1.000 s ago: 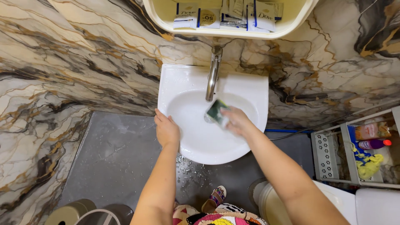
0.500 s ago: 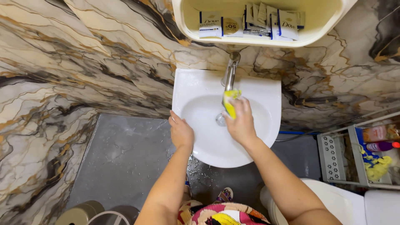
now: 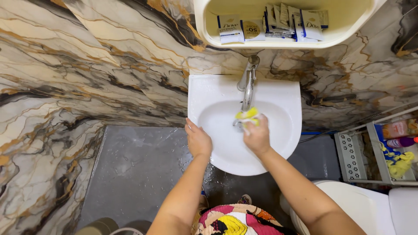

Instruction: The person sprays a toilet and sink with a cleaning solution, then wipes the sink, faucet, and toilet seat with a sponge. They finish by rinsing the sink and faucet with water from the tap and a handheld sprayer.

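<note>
A small white washbasin (image 3: 287, 100) hangs on a marbled wall, with a chrome tap (image 3: 248, 87) over its bowl. My right hand (image 3: 257, 135) grips a yellow sponge (image 3: 247, 115) and presses it into the bowl right by the drain, below the tap's spout. My left hand (image 3: 198, 140) lies flat on the basin's left front rim, fingers together, holding nothing.
A cream wall shelf (image 3: 209, 26) with several sachets and small packets juts out above the tap. A white toilet (image 3: 365, 209) stands at lower right, behind it a white rack (image 3: 348, 156) with bottles and a yellow cloth. The grey floor (image 3: 130, 169) is wet below the basin.
My right hand turned the sponge from green side up to yellow side up, lifted it to the tap, then brought it down to the drain. The left hand stayed on the rim.
</note>
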